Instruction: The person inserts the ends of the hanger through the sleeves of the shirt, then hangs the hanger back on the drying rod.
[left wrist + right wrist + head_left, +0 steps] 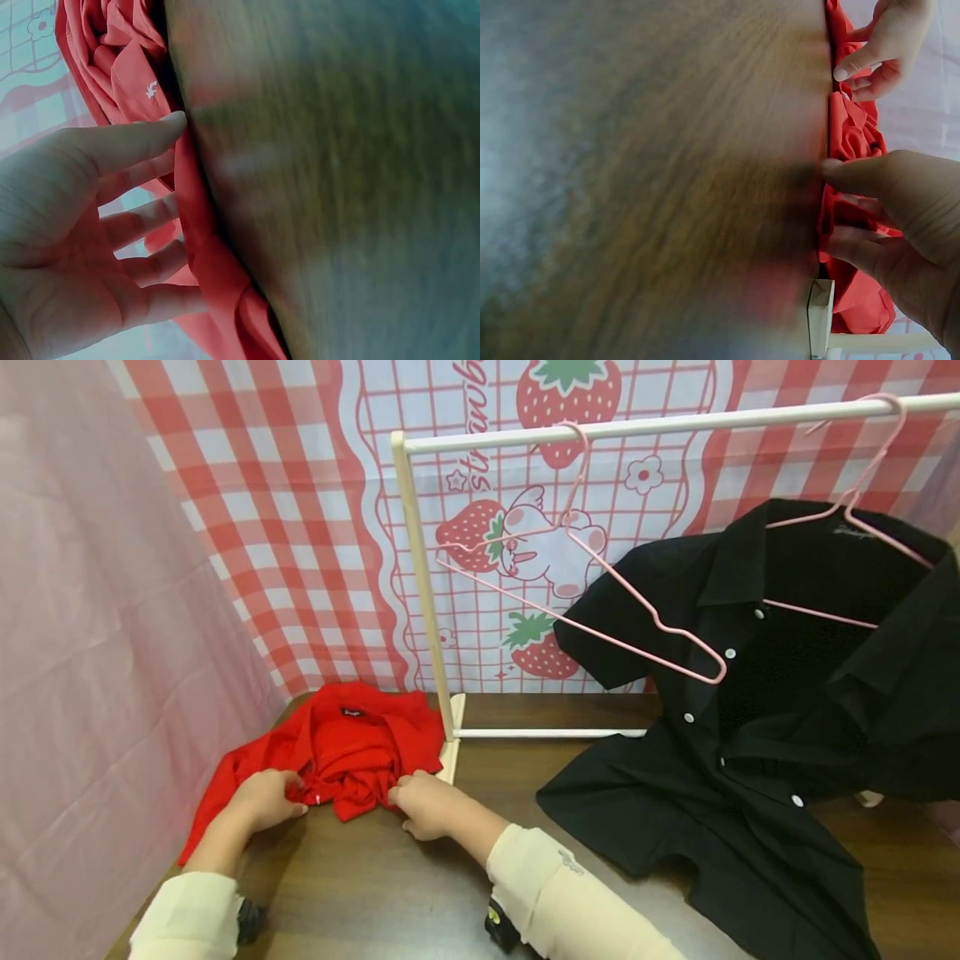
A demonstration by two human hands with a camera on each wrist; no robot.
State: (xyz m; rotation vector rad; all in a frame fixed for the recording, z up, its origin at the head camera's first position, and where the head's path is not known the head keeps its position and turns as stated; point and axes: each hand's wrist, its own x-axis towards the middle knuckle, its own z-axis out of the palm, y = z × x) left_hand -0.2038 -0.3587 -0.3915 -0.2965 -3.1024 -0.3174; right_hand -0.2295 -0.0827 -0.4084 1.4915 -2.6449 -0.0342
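A crumpled red shirt lies on the wooden table, its collar with a dark label toward the back. My left hand is at its near left part. In the left wrist view this left hand has its fingers spread and slightly bent against the red cloth, thumb at the shirt's lower edge. With thumb and fingers, my right hand pinches the shirt's near right edge. In the right wrist view, red fabric shows between the right hand's thumb and fingers; some fingertips are hidden in the folds.
A rack with a white rail and wooden post stands right of the red shirt. From it hang a bare pink hanger and a black shirt on another pink hanger. A pink curtain borders the left.
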